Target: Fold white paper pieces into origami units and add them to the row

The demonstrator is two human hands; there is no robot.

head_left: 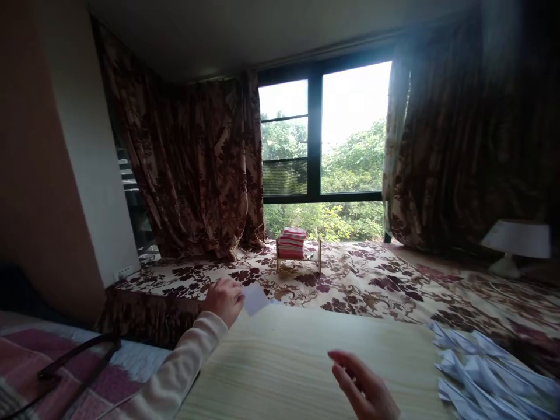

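Observation:
At the far left corner of the pale wooden table [262,356], my left hand [224,300] has its fingers closed on the edge of a small, pale lilac-white sheet of paper [254,300]. A bit of another pale sheet shows just behind it, mostly hidden. My right hand [364,385] hovers over the front of the table, thumb and fingers apart with nothing between them. To its right lie several folded white paper pieces [476,367], pointed at their left ends and set out in overlapping rows.
Beyond the table is a ledge with floral cloth [371,280]. On it stand a small rack holding a stack of red-and-white striped cloths [292,242] and a white lamp [516,242]. Dark-framed glasses [83,356] lie on the checked bedding [39,350] at left.

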